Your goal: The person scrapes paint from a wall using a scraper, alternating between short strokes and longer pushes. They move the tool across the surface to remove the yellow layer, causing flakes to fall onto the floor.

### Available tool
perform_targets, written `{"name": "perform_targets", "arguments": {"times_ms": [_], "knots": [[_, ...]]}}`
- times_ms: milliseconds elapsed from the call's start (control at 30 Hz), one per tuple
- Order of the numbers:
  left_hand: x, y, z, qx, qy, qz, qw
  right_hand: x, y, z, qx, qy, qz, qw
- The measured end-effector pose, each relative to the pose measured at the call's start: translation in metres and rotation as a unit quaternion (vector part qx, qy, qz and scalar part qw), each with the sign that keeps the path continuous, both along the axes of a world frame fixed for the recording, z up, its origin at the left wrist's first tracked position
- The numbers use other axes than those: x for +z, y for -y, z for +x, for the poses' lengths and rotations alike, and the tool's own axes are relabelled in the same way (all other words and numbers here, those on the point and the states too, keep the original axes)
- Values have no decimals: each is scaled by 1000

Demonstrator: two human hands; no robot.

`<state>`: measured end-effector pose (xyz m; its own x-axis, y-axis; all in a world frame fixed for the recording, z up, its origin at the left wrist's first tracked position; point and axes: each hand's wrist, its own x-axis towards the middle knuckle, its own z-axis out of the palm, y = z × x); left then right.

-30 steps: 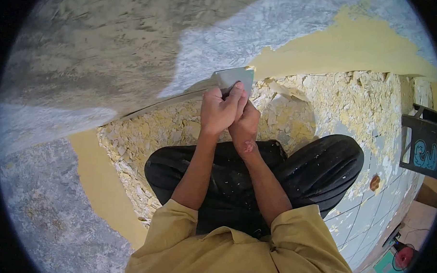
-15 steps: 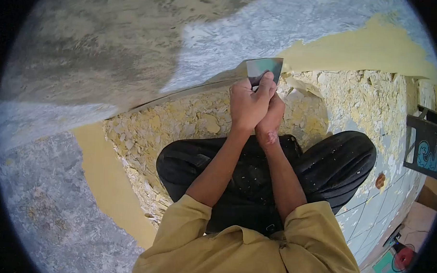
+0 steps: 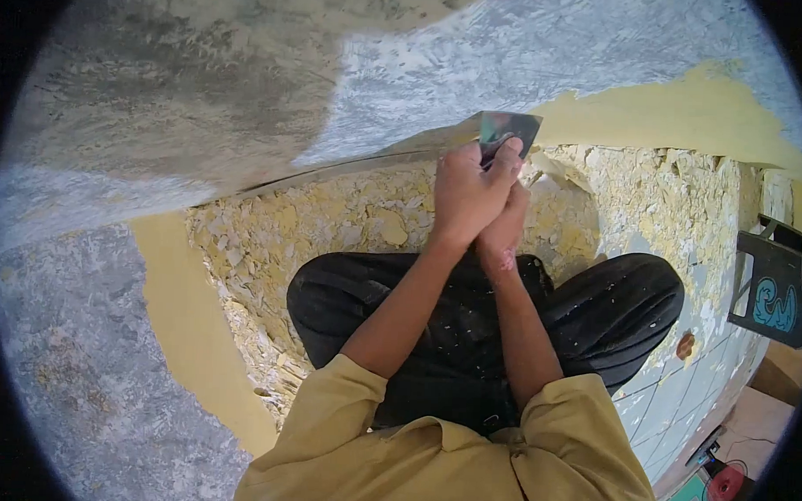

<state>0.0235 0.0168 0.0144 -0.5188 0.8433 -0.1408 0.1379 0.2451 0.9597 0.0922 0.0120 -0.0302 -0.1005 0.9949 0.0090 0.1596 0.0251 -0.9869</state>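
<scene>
A metal scraper [image 3: 523,129] with a broad blade is held in both my hands, low on the wall at the left end of the yellow paint on the right. My left hand [image 3: 467,198] is closed around its lower part, with a thumb pressed along the blade. Just below and to the right, my right hand [image 3: 506,223] is closed too, partly covered by the left. Most of the handle is hidden in the fingers. Yellow paint [image 3: 653,120] borders the bare, mottled grey wall [image 3: 425,79] above the blade.
Paint flakes [image 3: 332,208] cover the floor around my crossed legs [image 3: 620,302]. More yellow paint [image 3: 182,313] runs along the left wall. At the right stand a dark plastic stool [image 3: 775,294] and tiles [image 3: 679,384]. A red round object [image 3: 726,483] lies at lower right.
Both hands and the scraper have shifted a little to the right along the bottom of the wall. The blade is tilted slightly more. The view has shifted slightly.
</scene>
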Motion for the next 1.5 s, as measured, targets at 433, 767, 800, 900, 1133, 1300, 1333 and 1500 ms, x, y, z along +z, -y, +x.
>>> {"name": "perform_targets", "arguments": {"times_ms": [433,767,800,900,1133,1300,1333,1500], "knots": [[7,10,-15,31,24,-113,993,1,-4,4,173,-196,-358,897],[-20,9,-9,59,61,-59,995,-9,-1,1,111,-183,-309,927],[-24,8,-9,61,54,-48,995,-9,-2,1,111,-183,-308,927],[-32,6,-7,74,47,-14,996,-12,1,0,86,-143,-298,940],[-31,4,-8,70,64,9,995,-20,-1,-5,79,-152,-247,954],[-20,5,-5,85,55,-2,995,-35,-3,-9,80,-153,-269,948],[-18,4,-4,75,31,-12,997,-47,-1,-12,59,-141,-249,956],[-22,6,2,103,62,15,993,-37,-6,-4,98,-117,-172,973]]}}
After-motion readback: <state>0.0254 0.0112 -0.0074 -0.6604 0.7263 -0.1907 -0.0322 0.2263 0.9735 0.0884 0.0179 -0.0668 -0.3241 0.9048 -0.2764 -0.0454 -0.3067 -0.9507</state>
